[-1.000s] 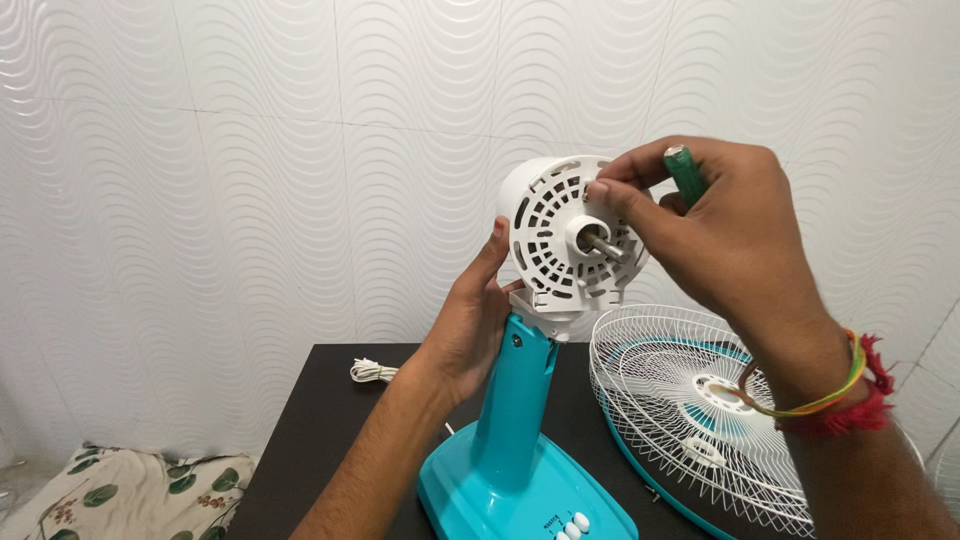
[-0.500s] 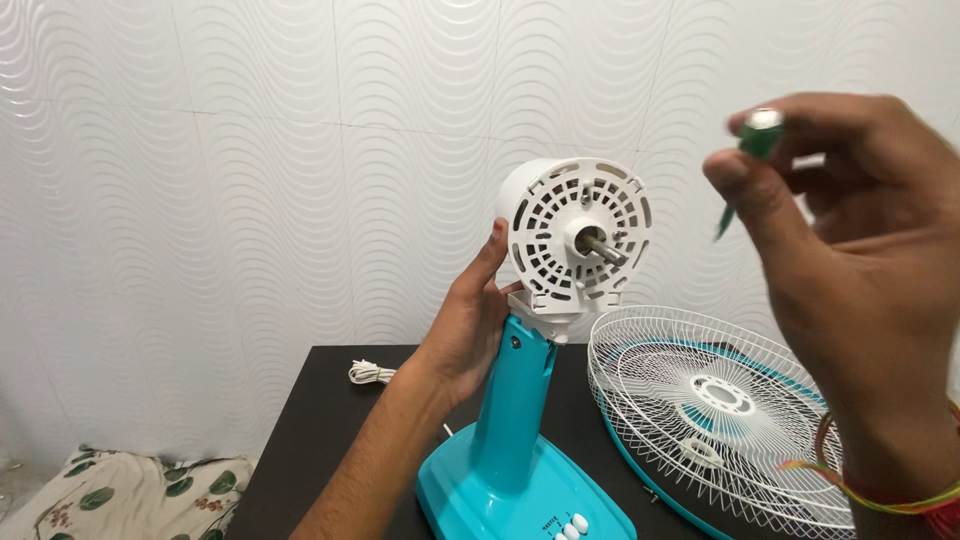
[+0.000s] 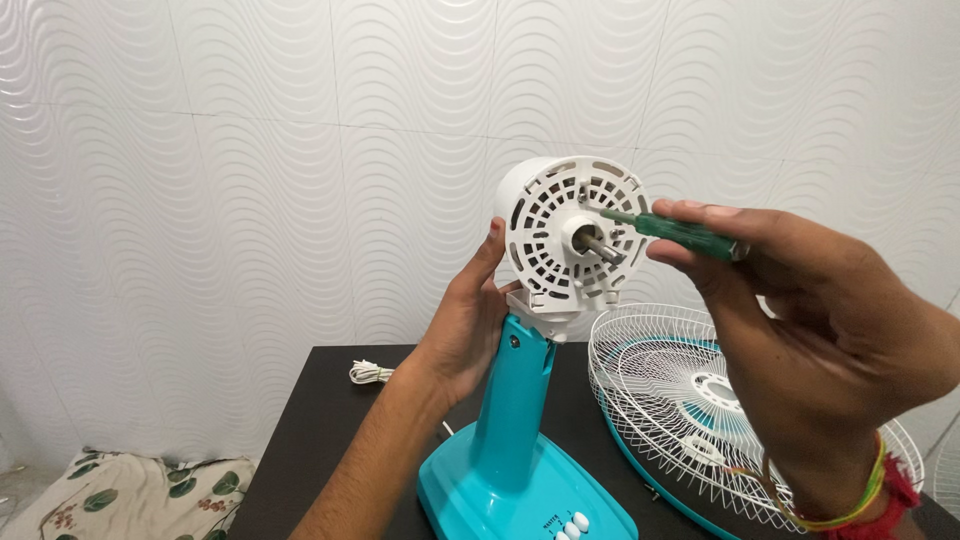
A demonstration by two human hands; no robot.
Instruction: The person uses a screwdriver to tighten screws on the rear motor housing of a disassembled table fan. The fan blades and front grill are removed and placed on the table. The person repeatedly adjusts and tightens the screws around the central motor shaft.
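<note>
Upright on the dark table, a turquoise plastic fan stand with a wide flat base is carrying a round white plastic motor housing at its top. The housing's face is showing rings of slotted vents around a short metal shaft that is sticking out of the centre, tilted toward the camera. A row of small white buttons is sitting on the front of the base.

The left hand is bracing the housing from behind on its left side, fingers extended and pressing flat against the white shell and the top of the turquoise neck rather than closing around it. The right hand is holding a slim green-handled screwdriver, its fingers pinching together on the handle; the tip is touching the housing's face just above and to the right of the shaft. Coloured thread bands are circling the right wrist.

Beside the stand, to its right, a round white wire fan guard is lying flat on the table over a turquoise rim. A coiled white cord with a plug is resting near the table's far left edge. Down at the lower left, a leaf-patterned cloth is lying on the floor.
</note>
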